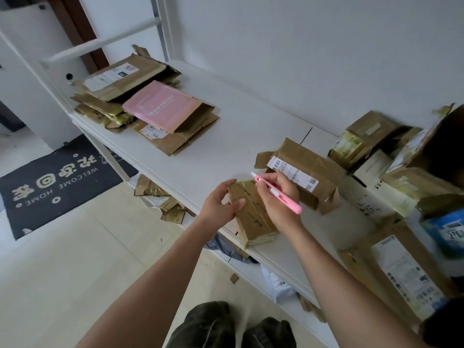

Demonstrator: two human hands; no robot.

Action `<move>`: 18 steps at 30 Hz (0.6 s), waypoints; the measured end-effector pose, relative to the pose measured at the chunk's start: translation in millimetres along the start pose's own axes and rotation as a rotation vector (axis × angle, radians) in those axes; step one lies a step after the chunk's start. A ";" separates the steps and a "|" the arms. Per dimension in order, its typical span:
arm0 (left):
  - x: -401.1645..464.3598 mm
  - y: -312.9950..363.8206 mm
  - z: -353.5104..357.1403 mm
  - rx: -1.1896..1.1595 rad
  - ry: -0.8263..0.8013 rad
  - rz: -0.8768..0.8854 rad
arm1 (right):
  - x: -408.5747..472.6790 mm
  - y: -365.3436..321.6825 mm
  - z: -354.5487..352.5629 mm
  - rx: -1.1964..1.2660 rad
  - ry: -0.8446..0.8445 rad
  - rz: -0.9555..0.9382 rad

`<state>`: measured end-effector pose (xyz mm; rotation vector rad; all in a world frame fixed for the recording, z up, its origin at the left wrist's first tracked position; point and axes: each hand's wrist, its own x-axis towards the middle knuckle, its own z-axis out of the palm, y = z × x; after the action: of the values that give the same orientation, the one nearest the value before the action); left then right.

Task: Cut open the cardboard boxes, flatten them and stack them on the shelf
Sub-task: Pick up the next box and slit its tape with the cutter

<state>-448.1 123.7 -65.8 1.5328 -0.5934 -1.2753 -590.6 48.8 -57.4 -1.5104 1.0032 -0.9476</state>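
Both hands are down on the small, tape-wrapped brown cardboard box (253, 214), which sits at the near edge of the long white shelf (226, 136), slightly overhanging it. The left hand (221, 204) cups the box's left end: fingers curled over the far corner, thumb pressed along the near side, a firm steadying grip. The right hand (278, 199) is wrapped round a slim pink utility knife (277, 194), held like a pen, fingers tight on the barrel, with the white tip pointing far-left and hovering right at the top far corner of the box. Whether the blade is actually touching the tape, I cannot tell.

Just beyond the right hand lies another brown taped box with a white shipping label (303, 174), a torn flap sticking out to its left. Further right, a jumble of uncut cartons and parcels (381, 156) crowds the shelf against the white wall, with a long labelled box (406, 275) nearest on the right.

Over on the far left of the shelf sits the stack of flattened brown cardboard (140, 106), with a pink printed sheet (160, 106) lying on top. Scraps of brown tape and card (160, 199) litter the pale floor under the shelf, and a dark welcome doormat (57, 182) lies off to the left.
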 end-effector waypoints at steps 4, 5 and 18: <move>-2.1 -1.8 4.0 -0.003 0.048 0.007 | -1.9 4.5 -0.2 -0.065 -0.016 -0.021; -1.8 -1.9 4.2 -0.009 0.053 0.007 | -1.4 4.6 -0.2 -0.078 -0.025 -0.034; 1.5 -3.0 4.2 -0.030 0.073 -0.025 | -1.8 6.4 4.4 -0.200 -0.079 -0.161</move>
<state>-452.1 121.9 -68.9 1.5591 -0.5079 -1.2367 -587.8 51.2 -64.5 -1.8033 0.9527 -0.9126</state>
